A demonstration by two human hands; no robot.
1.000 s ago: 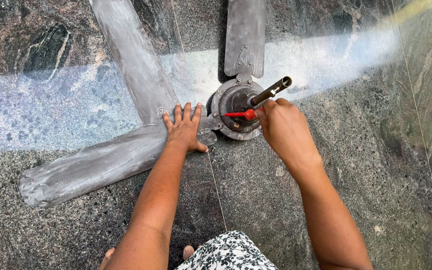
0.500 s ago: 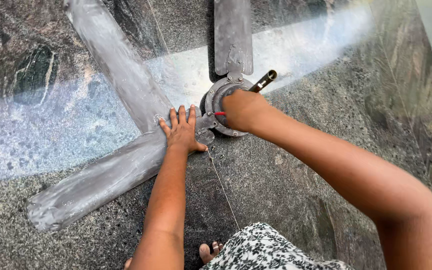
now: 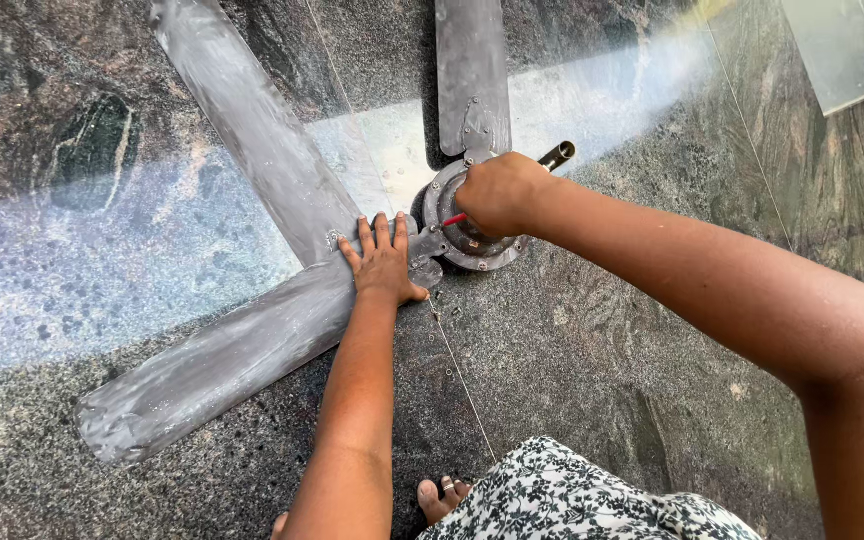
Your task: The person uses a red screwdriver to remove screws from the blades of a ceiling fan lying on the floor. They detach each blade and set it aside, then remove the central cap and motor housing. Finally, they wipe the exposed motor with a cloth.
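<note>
Your left hand [image 3: 384, 262] lies flat on the ceiling fan's blade root [image 3: 332, 290]; the motor hub [image 3: 472, 240] sits just right of it under your right hand [image 3: 500, 192], all on the floor [image 3: 602, 380].

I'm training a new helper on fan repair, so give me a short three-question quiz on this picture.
1. True or false: the left hand lies flat on a fan blade.
2. How many blades of the ceiling fan show? A) two B) three C) four
3. Fill in: the right hand is closed in a grip over the fan's round ____, where a red bit of tool sticks out under it.

Key:
1. True; the palm presses where the blade meets the hub.
2. B; all three lie on the stone floor.
3. Hub; a metal rod juts out beyond the knuckles.
</note>
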